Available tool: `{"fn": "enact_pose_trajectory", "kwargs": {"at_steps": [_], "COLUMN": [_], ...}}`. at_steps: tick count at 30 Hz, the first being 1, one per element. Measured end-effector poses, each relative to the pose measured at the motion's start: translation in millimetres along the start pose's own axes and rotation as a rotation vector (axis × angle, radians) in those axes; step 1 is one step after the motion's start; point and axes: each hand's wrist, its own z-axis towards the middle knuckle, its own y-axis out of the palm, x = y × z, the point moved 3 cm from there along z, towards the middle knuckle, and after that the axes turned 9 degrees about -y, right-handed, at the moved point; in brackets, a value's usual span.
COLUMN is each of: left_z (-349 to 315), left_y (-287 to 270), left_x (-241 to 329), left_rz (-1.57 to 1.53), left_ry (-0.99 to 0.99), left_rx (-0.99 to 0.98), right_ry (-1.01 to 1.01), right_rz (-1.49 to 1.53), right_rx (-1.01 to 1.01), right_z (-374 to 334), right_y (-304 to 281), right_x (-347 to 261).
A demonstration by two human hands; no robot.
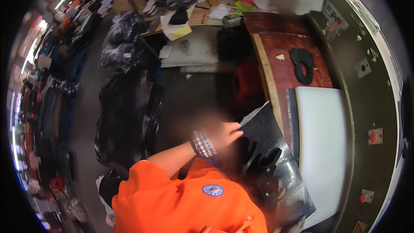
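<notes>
A glossy black sheet (276, 131) with several cut-out shapes in it hangs tilted in front of me, beside the white cutting board. My left hand (228, 133), with a checked band at the wrist, is closed on the sheet's left edge near its far corner; part of this hand is blurred. Lower down, around the cut-outs, skin-coloured patches smear into the sheet. They may belong to my right hand (280, 192), but its fingers cannot be made out.
The thick white board (323, 146) lies on a reddish-brown bench (284, 43), with black cut pieces (303, 65) farther back. A green machine panel with red buttons (373, 137) borders the right. Black plastic-wrapped bundles (125, 116) stand left; a red stool (248, 84) sits beside the bench.
</notes>
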Motion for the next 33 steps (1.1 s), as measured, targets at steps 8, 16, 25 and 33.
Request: {"fn": "enact_pose_trajectory", "kwargs": {"at_steps": [8, 16, 25, 33], "left_z": [-45, -145, -541, -820], "left_y": [-151, -433, -617, -75], "left_x": [-69, -69, -274, -564], "left_rz": [-0.267, -0.055, -0.087, 0.243], "left_ry": [-0.080, 0.426, 0.266, -1.778], "left_rx": [0.322, 1.027, 1.315, 0.195], "right_ry": [-0.731, -0.845, -1.777, -1.937], "right_rz": [0.024, 0.565, 0.559, -1.157], "right_rx": [-0.555, -0.824, -1.434, -2.623], "right_z": [-57, -277, -579, -705], "right_y": [153, 242, 240, 311], "right_x": [-70, -127, -32, 212]}}
